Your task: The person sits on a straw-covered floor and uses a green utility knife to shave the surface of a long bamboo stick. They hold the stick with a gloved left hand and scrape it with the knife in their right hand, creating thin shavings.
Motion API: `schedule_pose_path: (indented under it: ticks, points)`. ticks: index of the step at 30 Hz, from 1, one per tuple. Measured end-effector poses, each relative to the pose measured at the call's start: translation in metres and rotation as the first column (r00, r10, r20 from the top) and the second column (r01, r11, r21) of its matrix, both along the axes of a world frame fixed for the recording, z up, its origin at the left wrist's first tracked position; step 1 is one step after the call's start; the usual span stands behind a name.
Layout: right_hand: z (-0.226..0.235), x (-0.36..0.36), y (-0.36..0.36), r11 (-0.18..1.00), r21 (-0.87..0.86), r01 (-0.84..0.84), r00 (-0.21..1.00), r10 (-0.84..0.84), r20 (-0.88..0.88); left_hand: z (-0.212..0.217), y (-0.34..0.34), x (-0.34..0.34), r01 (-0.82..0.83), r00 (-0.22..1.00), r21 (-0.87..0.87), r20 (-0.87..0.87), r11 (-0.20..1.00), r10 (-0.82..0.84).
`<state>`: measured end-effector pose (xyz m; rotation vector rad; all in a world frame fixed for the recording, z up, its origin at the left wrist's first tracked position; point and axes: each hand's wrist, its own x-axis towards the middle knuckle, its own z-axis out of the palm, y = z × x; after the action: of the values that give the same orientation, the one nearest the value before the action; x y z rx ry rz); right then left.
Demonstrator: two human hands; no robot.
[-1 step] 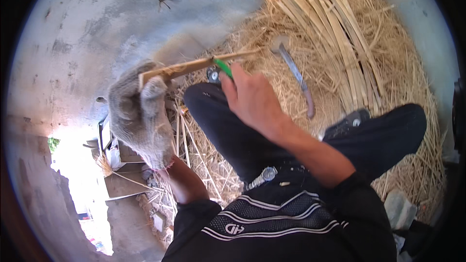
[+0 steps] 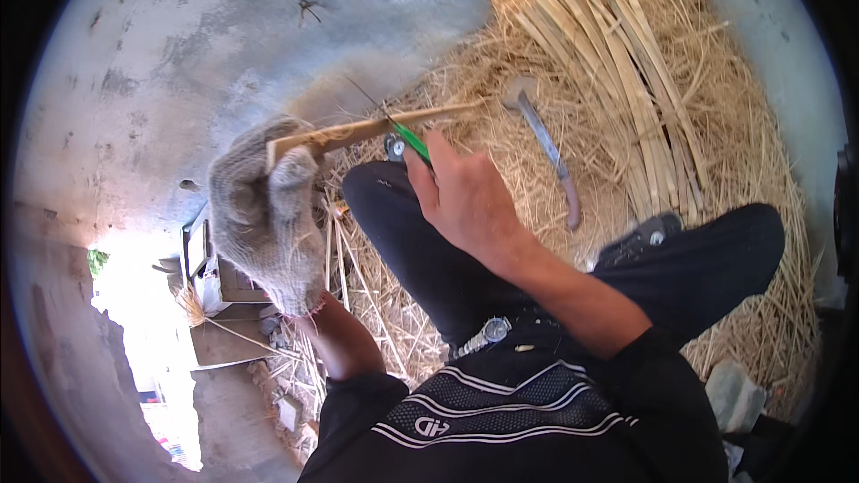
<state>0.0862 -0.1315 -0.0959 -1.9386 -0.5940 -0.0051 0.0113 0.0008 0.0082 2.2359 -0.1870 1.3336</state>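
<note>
My left hand [image 2: 264, 206], in a grey knitted glove, is closed around the near end of a flat bamboo strip [image 2: 353, 131]. The strip points away to the right, slightly raised. My bare right hand [image 2: 467, 197] grips the green handle of a knife [image 2: 411, 139]. Its thin dark blade crosses the strip around mid-length and shows beyond its far edge. Fine shavings curl on the strip beside the glove.
A large knife [image 2: 542, 136] with a brown handle lies on the straw-like shavings [image 2: 501, 54]. Several long bamboo strips [image 2: 640, 98] are piled at the far right. A concrete wall [image 2: 188, 63] rises at the left. My crossed legs [image 2: 403, 233] are below my hands; a wristwatch [image 2: 492, 331] rests at my lap.
Both hands and the strip sit slightly lower and further right in the picture. The knife blade now shows past the strip's far edge, where earlier it could not be made out.
</note>
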Motion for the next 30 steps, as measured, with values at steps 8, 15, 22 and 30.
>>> schedule_pose_path:
  ticks: [8,15,22,30]
  points:
    - [0.003,0.006,-0.002,0.999,-0.041,-0.003,1.0,0.004,0.022,0.001,0.006,0.005,0.029,0.999,-0.096,-0.016,0.995,-0.031]
    - [0.008,-0.003,-0.009,0.99,-0.139,0.029,0.999,-0.024,0.039,-0.003,0.01,0.003,0.062,0.998,0.004,0.004,0.998,-0.062]
    - [0.0,-0.017,-0.003,0.991,-0.078,0.108,0.994,-0.108,0.001,-0.003,0.005,0.006,0.052,0.999,-0.205,0.005,0.977,-0.052]
    - [-0.007,0.0,0.009,0.985,-0.111,0.131,0.985,-0.117,0.123,-0.003,0.012,-0.001,-0.056,0.998,-0.055,-0.008,0.997,0.056]
